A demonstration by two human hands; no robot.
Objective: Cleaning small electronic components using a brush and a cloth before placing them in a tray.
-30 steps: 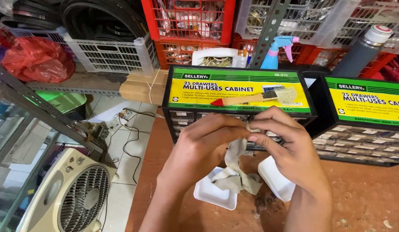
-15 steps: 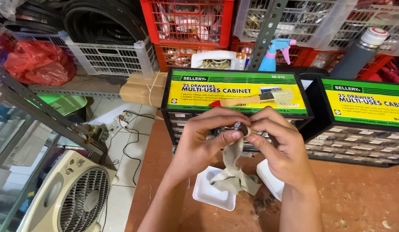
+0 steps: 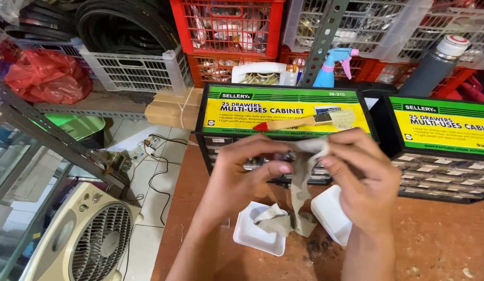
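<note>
**Over the brown table: two hands, one cloth**

Above the brown table (image 3: 440,244), both hands grip one grey-beige cloth (image 3: 303,177) between them. Left hand (image 3: 247,174) pinches it with thumb and fingers closed; right hand (image 3: 364,177) is closed on the upper end. Cloth hangs down, its lower end lying across one of two white trays (image 3: 257,237). Second tray (image 3: 330,211) sits just beside, tilted, under the right wrist. Behind the hands: two black drawer cabinets, near one (image 3: 286,112) and another (image 3: 442,151) to the right. One brush (image 3: 304,122) lies on the near cabinet's top. One blue spray bottle (image 3: 333,67), one grey flask (image 3: 434,60), one fan (image 3: 91,239) on the floor at left.
</note>
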